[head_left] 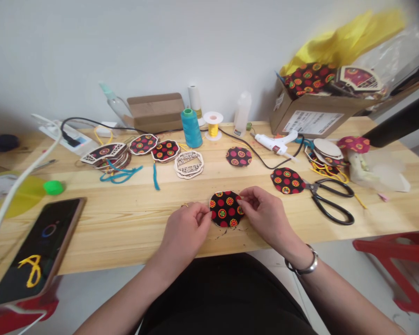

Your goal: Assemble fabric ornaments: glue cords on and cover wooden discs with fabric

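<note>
A round piece of black fabric with red and yellow dots (226, 208) lies on the wooden table (125, 218) near its front edge. My left hand (186, 230) pinches its left rim with fingers closed. My right hand (265, 211) pinches its right rim, fingers also closed; a metal bracelet sits on that wrist. Two more dotted fabric rounds lie farther back, one (239, 156) in the middle and one (287, 180) beside black scissors (330, 197).
A white glue gun (275, 142), a teal thread spool (191, 127), a yellow spool (212, 125), a carved wooden disc (189, 164) and covered fan shapes (106, 153) lie behind. A phone (38, 249) rests at left. A cardboard box (310, 111) stands at back right, a red stool (398, 265) beside it.
</note>
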A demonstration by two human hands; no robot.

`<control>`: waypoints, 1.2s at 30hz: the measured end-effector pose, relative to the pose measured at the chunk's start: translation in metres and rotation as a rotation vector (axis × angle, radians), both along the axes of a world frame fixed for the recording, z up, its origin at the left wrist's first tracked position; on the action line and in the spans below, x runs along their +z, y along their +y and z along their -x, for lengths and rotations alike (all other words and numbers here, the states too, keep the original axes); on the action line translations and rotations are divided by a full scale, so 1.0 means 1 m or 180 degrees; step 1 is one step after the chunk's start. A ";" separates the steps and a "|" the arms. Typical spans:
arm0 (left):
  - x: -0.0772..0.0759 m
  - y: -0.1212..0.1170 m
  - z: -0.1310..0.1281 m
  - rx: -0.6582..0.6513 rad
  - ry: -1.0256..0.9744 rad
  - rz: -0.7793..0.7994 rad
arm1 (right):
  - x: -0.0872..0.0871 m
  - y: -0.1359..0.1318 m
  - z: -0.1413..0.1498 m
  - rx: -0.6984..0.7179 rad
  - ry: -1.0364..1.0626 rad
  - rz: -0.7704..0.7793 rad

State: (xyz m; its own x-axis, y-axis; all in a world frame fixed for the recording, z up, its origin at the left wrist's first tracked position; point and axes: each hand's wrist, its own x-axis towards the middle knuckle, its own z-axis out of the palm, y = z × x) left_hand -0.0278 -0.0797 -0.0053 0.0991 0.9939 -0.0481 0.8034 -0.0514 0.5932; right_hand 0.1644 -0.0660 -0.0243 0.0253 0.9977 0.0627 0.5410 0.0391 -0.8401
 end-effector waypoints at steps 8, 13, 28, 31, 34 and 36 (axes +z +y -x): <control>0.000 0.002 -0.001 0.0011 0.0042 -0.0013 | 0.003 0.000 0.002 0.0015 -0.0073 -0.0038; 0.000 0.000 -0.001 0.0057 0.0038 -0.0021 | 0.001 0.000 0.002 -0.0001 -0.0125 -0.0044; -0.006 -0.002 -0.003 -0.0053 0.0283 -0.0298 | -0.001 -0.005 0.002 0.0023 -0.0226 -0.0115; -0.008 -0.002 -0.003 -0.0058 0.0303 -0.0372 | -0.001 -0.006 0.002 0.0037 -0.0259 -0.0124; -0.008 -0.002 -0.003 -0.0059 0.0331 -0.0403 | -0.002 -0.007 0.002 0.0037 -0.0287 -0.0182; -0.008 -0.002 -0.004 -0.0041 0.0366 -0.0371 | -0.003 -0.007 0.002 0.0036 -0.0330 -0.0228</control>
